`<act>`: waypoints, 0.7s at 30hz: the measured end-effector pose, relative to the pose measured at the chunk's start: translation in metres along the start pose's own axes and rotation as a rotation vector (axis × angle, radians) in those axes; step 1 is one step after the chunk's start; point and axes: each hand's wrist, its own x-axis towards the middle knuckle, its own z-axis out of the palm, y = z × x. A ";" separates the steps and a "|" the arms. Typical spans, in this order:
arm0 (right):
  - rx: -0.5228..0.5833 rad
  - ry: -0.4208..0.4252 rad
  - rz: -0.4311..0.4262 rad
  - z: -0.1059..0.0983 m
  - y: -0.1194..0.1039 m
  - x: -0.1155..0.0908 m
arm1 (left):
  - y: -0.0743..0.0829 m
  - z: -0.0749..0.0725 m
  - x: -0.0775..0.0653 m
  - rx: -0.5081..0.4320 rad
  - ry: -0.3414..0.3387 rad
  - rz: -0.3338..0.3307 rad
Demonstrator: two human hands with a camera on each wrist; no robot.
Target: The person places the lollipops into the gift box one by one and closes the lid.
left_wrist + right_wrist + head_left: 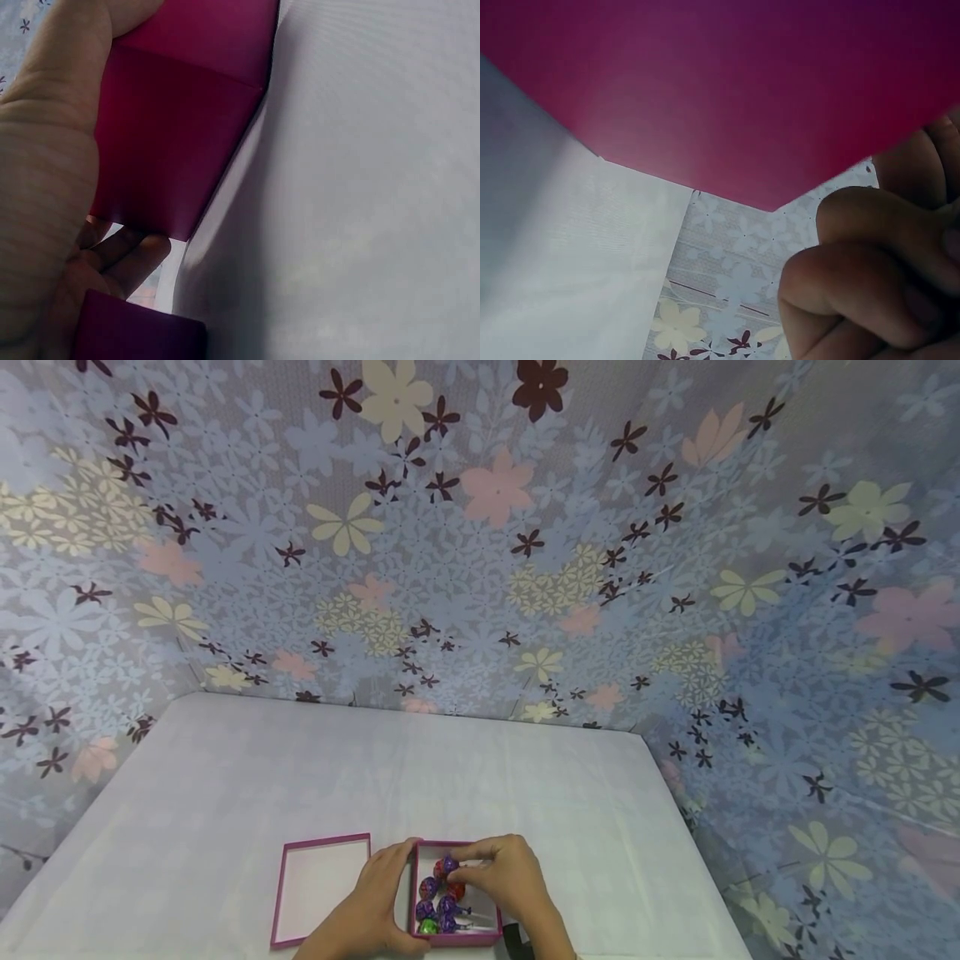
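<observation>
A pink-edged box (459, 941) with a white inside stands on the table, holding several wrapped lollipops. My left hand (367, 902) grips the box along its left side, fingers at the far corner and thumb at the near one. In the left wrist view the box's pink outer wall (172, 142) fills the span between thumb and fingers. Reaching in from the right, my right hand (513, 877) pinches a purple-and-red lollipop (448, 864) near the box's far end. A green lollipop (427, 927) lies in the near left corner, purple ones (447, 906) beside it.
Left of the box lies its pink-rimmed lid (322, 889), white inside facing up, partly behind my left hand. A black object (516, 941) shows by my right wrist. White cloth covers the table (420, 768), and a flowered curtain (465, 568) hangs behind.
</observation>
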 end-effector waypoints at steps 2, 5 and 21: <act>-0.005 -0.016 -0.008 0.001 0.001 -0.001 | -0.001 0.000 0.000 -0.005 -0.006 0.003; -0.019 -0.038 -0.021 0.001 0.002 -0.002 | -0.001 0.001 -0.001 -0.014 -0.008 0.011; -0.217 -0.040 -0.145 0.010 0.011 -0.001 | -0.001 0.002 0.000 0.015 0.035 0.029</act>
